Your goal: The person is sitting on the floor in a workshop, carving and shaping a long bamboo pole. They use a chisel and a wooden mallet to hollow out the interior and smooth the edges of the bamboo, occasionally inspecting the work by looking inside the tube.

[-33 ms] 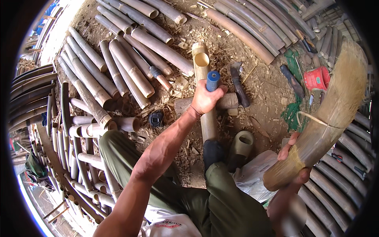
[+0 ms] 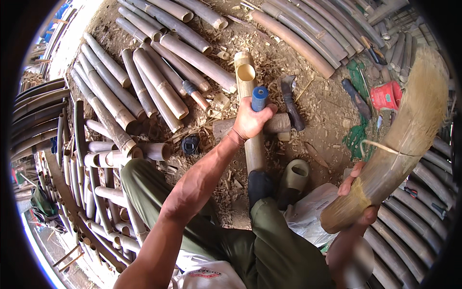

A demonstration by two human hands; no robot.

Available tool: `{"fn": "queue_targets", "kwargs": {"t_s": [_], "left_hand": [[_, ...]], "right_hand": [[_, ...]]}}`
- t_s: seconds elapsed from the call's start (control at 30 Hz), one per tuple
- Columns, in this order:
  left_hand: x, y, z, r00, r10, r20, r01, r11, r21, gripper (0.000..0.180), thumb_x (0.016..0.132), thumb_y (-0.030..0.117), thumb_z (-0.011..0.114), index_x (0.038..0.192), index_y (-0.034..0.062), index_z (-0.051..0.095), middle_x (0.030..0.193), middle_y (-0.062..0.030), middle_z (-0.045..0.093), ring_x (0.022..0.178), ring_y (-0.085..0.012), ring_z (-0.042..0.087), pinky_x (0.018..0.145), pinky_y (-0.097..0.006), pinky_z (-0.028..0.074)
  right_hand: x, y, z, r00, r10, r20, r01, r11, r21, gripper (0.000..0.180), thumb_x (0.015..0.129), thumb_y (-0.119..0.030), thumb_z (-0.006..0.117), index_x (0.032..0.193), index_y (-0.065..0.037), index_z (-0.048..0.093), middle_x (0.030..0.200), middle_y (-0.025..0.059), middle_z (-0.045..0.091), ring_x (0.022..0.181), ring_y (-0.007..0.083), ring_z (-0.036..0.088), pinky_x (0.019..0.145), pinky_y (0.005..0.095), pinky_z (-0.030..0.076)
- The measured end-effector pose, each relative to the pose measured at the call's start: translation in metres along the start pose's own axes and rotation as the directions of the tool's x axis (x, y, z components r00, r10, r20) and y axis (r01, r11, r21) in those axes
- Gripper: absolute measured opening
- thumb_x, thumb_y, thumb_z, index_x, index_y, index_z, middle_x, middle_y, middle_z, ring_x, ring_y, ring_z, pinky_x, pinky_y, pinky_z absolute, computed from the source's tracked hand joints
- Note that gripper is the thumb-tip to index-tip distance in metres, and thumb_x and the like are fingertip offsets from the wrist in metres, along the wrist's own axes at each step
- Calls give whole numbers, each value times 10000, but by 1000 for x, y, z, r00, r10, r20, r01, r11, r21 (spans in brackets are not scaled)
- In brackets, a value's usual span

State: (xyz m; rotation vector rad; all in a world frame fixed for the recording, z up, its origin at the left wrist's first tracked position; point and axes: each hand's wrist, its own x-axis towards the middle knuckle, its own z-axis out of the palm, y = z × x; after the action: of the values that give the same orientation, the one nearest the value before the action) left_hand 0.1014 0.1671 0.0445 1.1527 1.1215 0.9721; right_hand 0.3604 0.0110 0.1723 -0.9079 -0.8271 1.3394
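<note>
Centrally, the left hand (image 2: 250, 123) is clenched on a blue-handled tool (image 2: 260, 98) over a hollow bamboo pole (image 2: 250, 115) pinned by a foot (image 2: 260, 185), seemingly to steady it, while the right hand (image 2: 358, 192), lower right, is wrapped round a broom (image 2: 399, 139); the red tub (image 2: 385, 96) looks empty.
</note>
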Motion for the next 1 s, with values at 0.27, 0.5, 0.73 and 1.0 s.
{"fn": "queue_targets", "kwargs": {"t_s": [0.27, 0.5, 0.73, 1.0], "left_hand": [[-6, -6, 2, 996, 75, 40, -79, 992, 99, 174, 770, 169, 664, 719, 13, 604, 622, 14, 543, 575, -62, 493, 534, -267, 427], [10, -6, -1, 999, 39, 7, -39, 999, -2, 166, 778, 131, 629, 671, 17, 574, 599, 21, 536, 551, -75, 469, 521, -281, 418], [13, -16, -1, 1000, -6, -31, 3, 994, -107, 167, 803, 158, 618, 700, 31, 580, 559, 10, 508, 455, -73, 464, 425, -240, 373], [11, -20, -2, 996, -67, -61, 50, 968, -244, 162, 826, 176, 663, 767, 58, 568, 597, 25, 504, 461, -61, 450, 409, -222, 343]], "right_hand": [[34, -15, 39, 999, -22, 36, 37, 879, -475, 930, 655, -183, 830, 1410, 39, 335, 1254, 245, 531, 1000, 310, 640, 845, 395, 542], [155, -60, 84, 868, 57, 493, 495, -28, -868, 956, 655, -50, 826, 1480, -80, 344, 1439, 195, 454, 1276, 285, 508, 1054, 395, 436], [184, -87, 109, 743, -462, 485, 525, -47, -850, 866, 779, -285, 763, 1486, -99, 297, 1397, 217, 471, 1227, 299, 539, 1042, 439, 430], [143, -58, 101, 957, 18, 290, 244, 491, -837, 970, 694, -88, 789, 1498, -32, 250, 1432, 191, 439, 1312, 298, 461, 1097, 413, 382]]}}
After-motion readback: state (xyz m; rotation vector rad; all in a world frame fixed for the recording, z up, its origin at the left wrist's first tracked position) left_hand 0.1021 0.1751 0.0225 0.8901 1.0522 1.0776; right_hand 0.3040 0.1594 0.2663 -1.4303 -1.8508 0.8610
